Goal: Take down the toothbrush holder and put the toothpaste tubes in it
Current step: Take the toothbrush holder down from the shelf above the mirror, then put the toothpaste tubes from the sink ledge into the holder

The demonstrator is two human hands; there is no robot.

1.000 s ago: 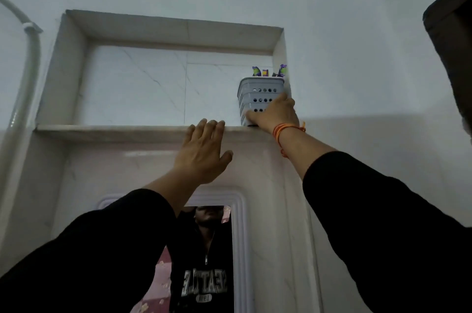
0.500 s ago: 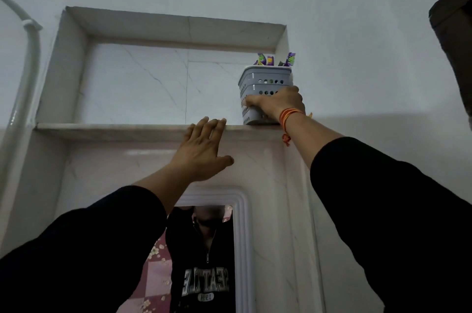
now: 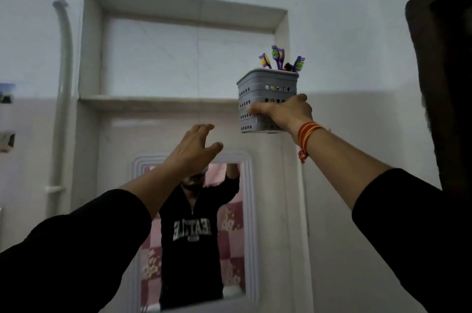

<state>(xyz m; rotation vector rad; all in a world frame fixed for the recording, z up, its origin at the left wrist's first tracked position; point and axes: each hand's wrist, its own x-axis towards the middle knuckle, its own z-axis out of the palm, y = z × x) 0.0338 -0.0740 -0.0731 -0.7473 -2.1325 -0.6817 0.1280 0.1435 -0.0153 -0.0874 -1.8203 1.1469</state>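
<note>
A grey perforated toothbrush holder (image 3: 263,87) with several purple toothbrushes (image 3: 278,57) standing in it hangs in the air, off the marble niche shelf (image 3: 153,101). My right hand (image 3: 286,112) grips its lower front, an orange thread around the wrist. To the left and lower, my left hand (image 3: 195,150) is raised with fingers spread and holds nothing. No toothpaste tubes are in view.
A recessed wall niche (image 3: 184,13) sits above a white-framed mirror (image 3: 245,210) that reflects a person in a black sweatshirt. A white pipe (image 3: 62,82) runs down the left wall. A dark wooden frame (image 3: 444,82) borders the right edge.
My right hand has lifted the holder off the shelf and brought it down and outward. My left hand has come off the shelf edge. The view has tilted down, showing more mirror.
</note>
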